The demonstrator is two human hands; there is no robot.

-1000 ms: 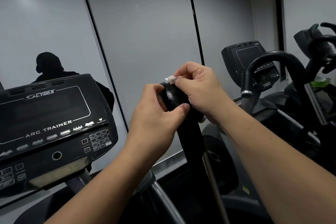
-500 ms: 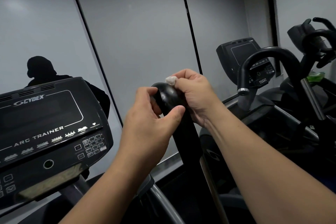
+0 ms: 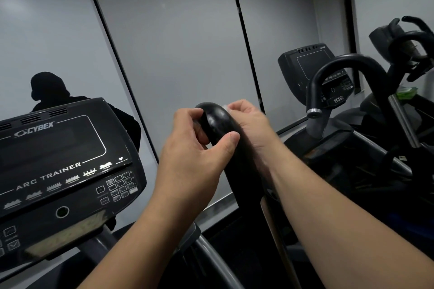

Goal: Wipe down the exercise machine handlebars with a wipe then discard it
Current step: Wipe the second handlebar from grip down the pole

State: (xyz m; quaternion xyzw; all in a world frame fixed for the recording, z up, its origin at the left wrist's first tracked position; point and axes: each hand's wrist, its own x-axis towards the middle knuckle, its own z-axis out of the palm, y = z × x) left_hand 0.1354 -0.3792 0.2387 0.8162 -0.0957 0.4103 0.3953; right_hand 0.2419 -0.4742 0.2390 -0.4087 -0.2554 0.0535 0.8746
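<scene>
A black curved handlebar (image 3: 219,122) of the exercise machine rises in the middle of the view. My left hand (image 3: 195,152) grips it just below the bend, thumb on the near side and fingers curled round the far side. My right hand (image 3: 249,122) is on the bar's right side and pinches a small crumpled white wipe (image 3: 224,107) against the top of the curve. Only a sliver of the wipe shows above my fingers.
The machine's black console (image 3: 63,166) with a keypad sits at the left. A second machine with a console (image 3: 310,65) and curved handlebar (image 3: 347,61) stands at the right, with more equipment behind it. A green object (image 3: 407,92) lies there. Grey wall panels are ahead.
My right hand with the wipe has slid from the top front of the handlebar over to its right side and slightly down. My left hand has kept its grip.
</scene>
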